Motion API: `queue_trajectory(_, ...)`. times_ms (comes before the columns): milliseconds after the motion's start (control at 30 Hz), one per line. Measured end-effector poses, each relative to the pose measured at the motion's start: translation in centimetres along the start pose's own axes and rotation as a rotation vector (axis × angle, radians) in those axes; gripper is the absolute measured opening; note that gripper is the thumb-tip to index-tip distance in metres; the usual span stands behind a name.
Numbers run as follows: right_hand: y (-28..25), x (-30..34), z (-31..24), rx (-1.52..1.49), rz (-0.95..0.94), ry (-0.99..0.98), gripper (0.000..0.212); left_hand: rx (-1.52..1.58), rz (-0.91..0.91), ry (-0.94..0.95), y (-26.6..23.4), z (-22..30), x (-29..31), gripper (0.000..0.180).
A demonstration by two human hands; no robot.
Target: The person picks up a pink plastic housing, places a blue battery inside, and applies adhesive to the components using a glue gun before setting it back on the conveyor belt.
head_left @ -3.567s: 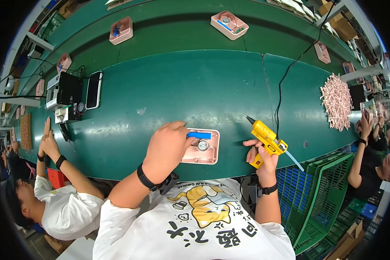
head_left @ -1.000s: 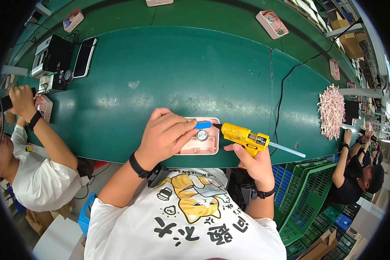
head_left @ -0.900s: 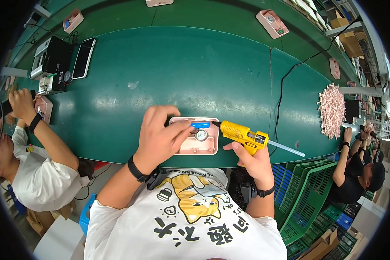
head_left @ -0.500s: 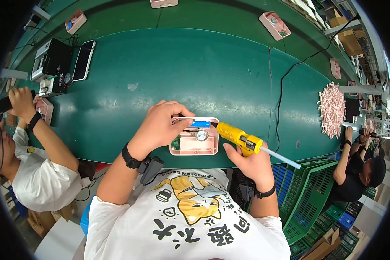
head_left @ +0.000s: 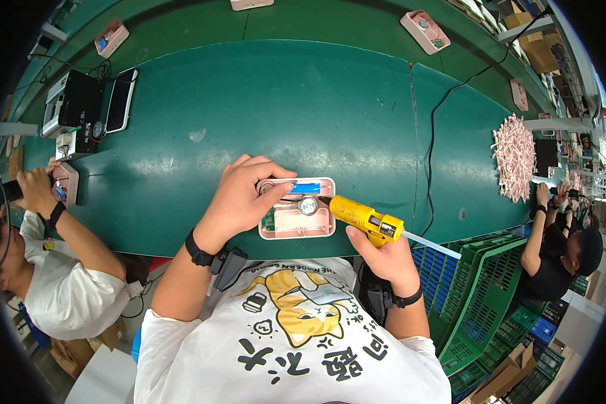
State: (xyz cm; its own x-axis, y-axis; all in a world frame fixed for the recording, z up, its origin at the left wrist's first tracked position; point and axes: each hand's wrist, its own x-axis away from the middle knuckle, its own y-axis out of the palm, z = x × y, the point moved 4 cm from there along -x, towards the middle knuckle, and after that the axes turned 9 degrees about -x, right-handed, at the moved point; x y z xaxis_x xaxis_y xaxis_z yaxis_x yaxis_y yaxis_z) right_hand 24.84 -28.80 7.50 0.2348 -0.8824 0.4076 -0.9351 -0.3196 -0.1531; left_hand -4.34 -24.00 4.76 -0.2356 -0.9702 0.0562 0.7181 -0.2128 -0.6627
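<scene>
A shallow pink plastic case (head_left: 306, 233) lies open side up on the green table in front of me. In it sit a blue cylindrical battery (head_left: 306, 189), a round silvery part (head_left: 308, 205) and a green circuit board (head_left: 269, 219). My left hand (head_left: 248, 195) grips the case at its far left corner, thumb reaching inside by the battery. Closed round a yellow hot glue gun (head_left: 360, 217), my right hand (head_left: 384, 254) is at the right of the case. The gun's dark nozzle is over the right wall, beside the round part. A pale glue stick (head_left: 432, 245) juts from its back.
A heap of small pale pink parts (head_left: 514, 158) lies at the right, past a black cable (head_left: 431, 151). At the left are a phone (head_left: 121, 101) and a black device (head_left: 81, 101). Green crates (head_left: 481, 296) stand beside me. Co-workers sit on both sides.
The glue gun's nozzle has moved nearer to me, from the battery's right end to beside the round part. My left hand keeps its grip on the case. The whole view has shifted slightly.
</scene>
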Motion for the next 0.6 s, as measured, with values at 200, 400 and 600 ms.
queue_trajectory(200,0.7,0.2,-1.8,0.392,0.055,-0.009,0.016,0.029,0.024,-0.031,0.3,-0.1,0.4,0.015)
queue_trajectory(400,1.4,1.1,-2.4,0.163,0.13,-0.038,0.021,-0.076,0.068,0.021,0.1,0.4,1.4,0.025)
queue_trajectory(600,2.8,-0.7,-3.1,-0.022,-0.09,-0.127,0.029,-0.123,0.086,0.091,0.0,1.4,2.1,0.044)
